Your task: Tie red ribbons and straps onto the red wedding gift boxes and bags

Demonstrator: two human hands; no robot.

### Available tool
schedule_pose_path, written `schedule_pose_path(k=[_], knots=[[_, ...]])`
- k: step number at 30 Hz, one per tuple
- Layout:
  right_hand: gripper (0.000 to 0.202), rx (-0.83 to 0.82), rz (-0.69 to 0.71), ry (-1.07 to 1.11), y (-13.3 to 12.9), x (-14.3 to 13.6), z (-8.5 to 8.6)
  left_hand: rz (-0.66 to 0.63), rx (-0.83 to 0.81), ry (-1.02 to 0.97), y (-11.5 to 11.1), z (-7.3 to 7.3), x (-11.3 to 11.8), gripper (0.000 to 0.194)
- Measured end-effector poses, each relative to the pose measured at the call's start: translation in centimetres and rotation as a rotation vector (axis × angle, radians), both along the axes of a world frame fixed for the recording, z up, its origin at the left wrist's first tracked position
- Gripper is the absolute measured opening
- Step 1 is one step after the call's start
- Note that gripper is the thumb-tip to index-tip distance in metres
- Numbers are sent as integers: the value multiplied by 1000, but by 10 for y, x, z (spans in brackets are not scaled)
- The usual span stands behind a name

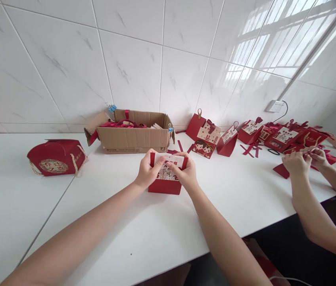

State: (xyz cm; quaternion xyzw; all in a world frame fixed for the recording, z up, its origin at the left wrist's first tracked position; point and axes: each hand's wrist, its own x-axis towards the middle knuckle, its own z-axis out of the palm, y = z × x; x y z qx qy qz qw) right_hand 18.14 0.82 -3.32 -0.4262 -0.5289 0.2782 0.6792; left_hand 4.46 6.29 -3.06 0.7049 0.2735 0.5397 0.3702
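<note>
A small red box [164, 186] with a white printed card on its front stands upright on the white table, in the middle of the view. My left hand [150, 169] grips the upper left side of the box, its thumb pressed on the card. On the upper right side, my right hand [185, 171] holds it the same way, thumb on the card beside the other thumb. Both sets of fingers reach behind the box and are partly hidden.
Behind my hands is a cardboard box [132, 137] holding red ribbons. A red box with rope handles [56, 159] sits left. Several red gift boxes [227, 139] line the wall at right. Another person's hands [304, 159] work on the right side of the white table [111, 238].
</note>
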Motion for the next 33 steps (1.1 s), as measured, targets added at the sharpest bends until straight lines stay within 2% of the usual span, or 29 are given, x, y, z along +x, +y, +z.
schedule_pose_path(k=[3,6,9,11,12,13,15,17,19,22,25,30,33], knots=[[43,-25,-19,9,0,1,-1,-23,-19,-5,0,-1,1,31],[32,-49,-19,8,1,1,-2,-28,-41,3,-3,0,0,33],[34,-54,-33,4,1,0,-2,-123,-52,100,1,7,-8,30],[35,-70,-26,20,0,-1,-1,-160,2,189,13,16,-22,34],[35,-83,-14,32,0,-2,-1,-114,57,232,24,22,-32,37],[35,-95,-2,43,-1,-2,-1,-7,129,268,37,29,-42,38],[35,-110,14,54,-2,-3,-1,316,296,405,67,43,-65,27],[35,-108,11,49,-2,-4,0,543,415,646,99,56,-85,32],[35,-105,5,45,-2,-4,-1,605,392,882,124,65,-100,41],[35,-107,20,61,-2,-5,-1,563,295,1051,139,66,-109,29],[34,-99,37,84,-2,-5,-2,562,308,1045,124,58,-108,20],[33,-95,66,96,-2,-4,-4,599,402,991,65,41,-106,21],[31,-81,46,65,-3,-4,-4,604,442,942,33,40,-104,19]])
